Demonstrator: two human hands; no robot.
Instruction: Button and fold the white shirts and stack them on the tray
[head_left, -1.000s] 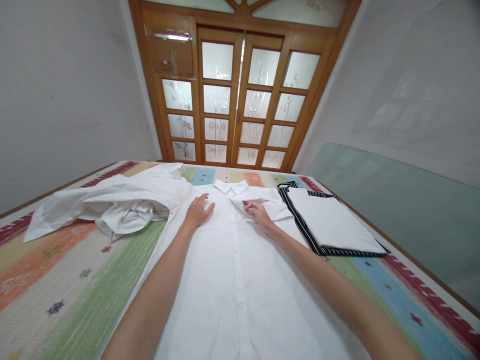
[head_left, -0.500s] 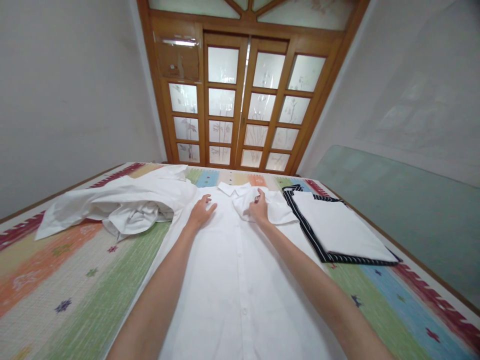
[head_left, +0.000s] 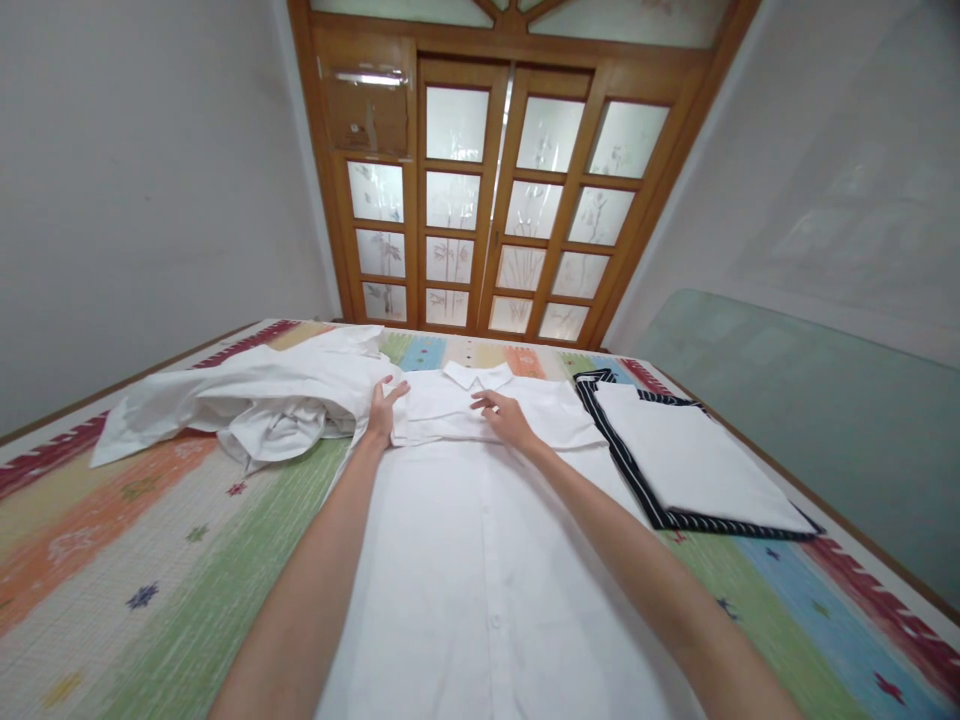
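A white button-up shirt (head_left: 442, 560) lies front up on the bed, its collar (head_left: 480, 376) toward the far end. One sleeve (head_left: 439, 418) is folded across the chest, reaching from the right side almost to the left edge. At the sleeve's left end rests my left hand (head_left: 382, 410), thumb and fingers apart, touching the cloth. My right hand (head_left: 506, 418) is over the sleeve just below the collar, fingers stretched loosely leftward and holding nothing that I can see. The shirt's button line runs down between my forearms.
Another white garment (head_left: 247, 395) lies crumpled at the left, against the shirt's shoulder. To the right, a folded white cloth (head_left: 697, 455) sits on a black striped one (head_left: 630, 490). Beneath is a colourful striped bed cover (head_left: 180, 560). Wooden glazed doors (head_left: 487, 200) stand beyond.
The sleeve, bunched under my right hand before, now stretches flat leftward across the chest. My left hand has shifted left to its end. My right hand has loosened and moved slightly left and down.
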